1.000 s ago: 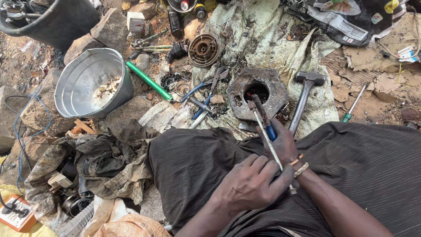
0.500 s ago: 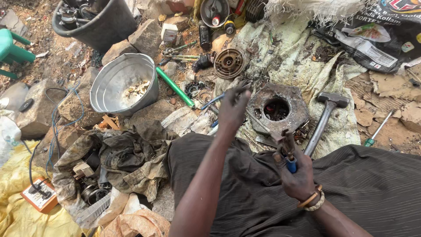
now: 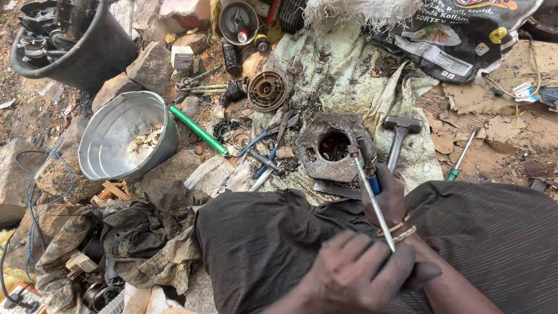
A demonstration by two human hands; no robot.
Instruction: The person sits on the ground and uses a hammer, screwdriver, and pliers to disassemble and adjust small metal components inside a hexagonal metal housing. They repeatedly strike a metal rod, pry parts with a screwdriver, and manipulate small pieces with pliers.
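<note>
Head view, screwdriver – tip up-left, steeply slanted

The work area is outdoors on bare brown dirt ground, strewn with small debris and lit by strong daylight. Rough grey stones lie about the upper left. A stained pale cloth sheet covers the ground at centre. A round galvanised metal basin rests tilted on a stone beside a black plastic bucket filled with metal parts. Torn brown cardboard covers the ground at right, below a printed black plastic sack. Crumpled dirty rags sit at lower left, near a loose blue wire.
</note>
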